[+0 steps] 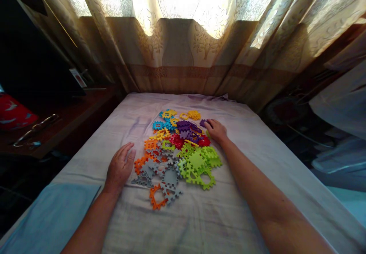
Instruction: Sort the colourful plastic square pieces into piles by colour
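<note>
A loose pile of flat plastic interlocking pieces with toothed edges lies mid-table. Grey pieces (170, 177) and orange pieces (156, 196) are at the near left, light green pieces (197, 160) at the near right. Further back come red pieces (176, 141), purple pieces (187, 126), blue pieces (158, 125) and yellow pieces (194, 114). My right hand (217, 131) reaches to the far right of the pile, its fingers closed on a small purple piece (203, 122). My left hand (120, 167) rests on the cloth left of the pile, fingers stretched out, holding nothing.
A pale sheet (194, 223) covers the table. Folded light blue cloth (54, 216) lies at the near left corner. Behind hangs a patterned curtain (177, 55). On the left, a dark wooden stand (94, 101) holds a screen (31, 52) and a red item (14, 113).
</note>
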`<state>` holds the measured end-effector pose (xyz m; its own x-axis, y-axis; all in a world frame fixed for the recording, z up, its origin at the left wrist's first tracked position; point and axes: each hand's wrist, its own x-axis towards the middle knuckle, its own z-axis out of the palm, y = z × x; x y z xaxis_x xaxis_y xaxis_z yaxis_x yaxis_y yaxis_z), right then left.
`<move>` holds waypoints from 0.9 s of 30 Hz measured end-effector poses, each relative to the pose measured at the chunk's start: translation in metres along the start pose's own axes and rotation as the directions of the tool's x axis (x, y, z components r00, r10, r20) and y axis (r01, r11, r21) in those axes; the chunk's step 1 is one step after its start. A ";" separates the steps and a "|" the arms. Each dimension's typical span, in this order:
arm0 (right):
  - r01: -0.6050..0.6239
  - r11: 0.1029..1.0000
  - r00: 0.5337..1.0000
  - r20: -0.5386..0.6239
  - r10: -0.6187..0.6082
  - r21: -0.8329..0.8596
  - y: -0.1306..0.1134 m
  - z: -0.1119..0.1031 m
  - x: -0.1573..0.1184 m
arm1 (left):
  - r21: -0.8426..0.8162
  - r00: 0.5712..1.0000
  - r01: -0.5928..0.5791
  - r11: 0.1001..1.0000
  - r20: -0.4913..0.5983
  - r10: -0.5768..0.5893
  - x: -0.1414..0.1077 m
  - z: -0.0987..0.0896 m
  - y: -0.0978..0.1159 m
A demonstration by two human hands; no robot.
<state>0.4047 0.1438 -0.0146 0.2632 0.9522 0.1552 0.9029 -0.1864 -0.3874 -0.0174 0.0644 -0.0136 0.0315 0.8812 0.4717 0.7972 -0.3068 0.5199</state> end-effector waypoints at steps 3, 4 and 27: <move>0.100 0.990 0.994 0.043 -0.105 0.098 -0.047 0.013 -0.006 | 0.009 1.000 -0.010 1.000 0.026 0.010 0.000 0.001 -0.001; 0.117 0.985 0.990 0.061 -0.126 0.130 -0.060 0.016 -0.010 | 0.013 0.999 -0.016 1.000 0.034 0.016 0.000 0.001 -0.001; -0.318 0.938 0.900 -0.267 0.345 0.138 0.063 -0.026 -0.163 | 0.120 0.981 -0.048 0.992 0.193 0.024 -0.003 0.006 0.018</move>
<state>0.4276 -0.0294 -0.0409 0.6389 0.7278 0.2491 0.7161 -0.4445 -0.5381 0.0003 0.0584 -0.0105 0.1664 0.9263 0.3381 0.8614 -0.3034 0.4073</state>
